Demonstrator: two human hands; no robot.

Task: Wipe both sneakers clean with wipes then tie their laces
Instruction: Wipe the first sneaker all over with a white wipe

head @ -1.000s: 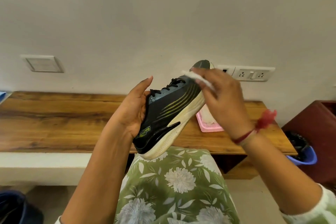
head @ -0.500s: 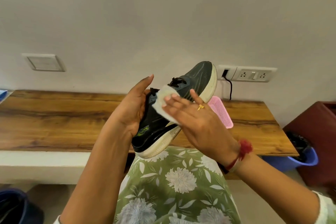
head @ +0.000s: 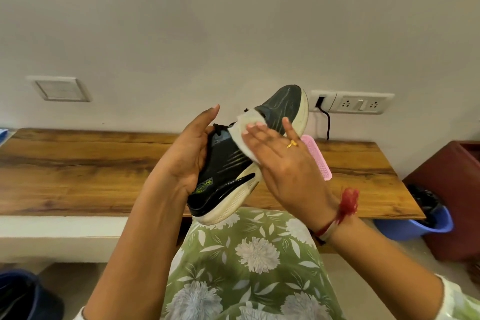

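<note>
Above my lap (head: 249,254), my left hand (head: 187,156) gripped the sneaker (head: 226,171) by its heel while my right hand (head: 288,171) pressed a wipe (head: 242,138) against its side, fingers (head: 259,135) straight.

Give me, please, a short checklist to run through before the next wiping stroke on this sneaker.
1. Left hand holds the sneaker by its heel: ok.
2. Wipe lies flat under the right hand, straight fingers pressing it on the upper: ok.
3. White sole free of marks: not ok, looks grubby.
4. Laces tied: cannot tell.
</note>
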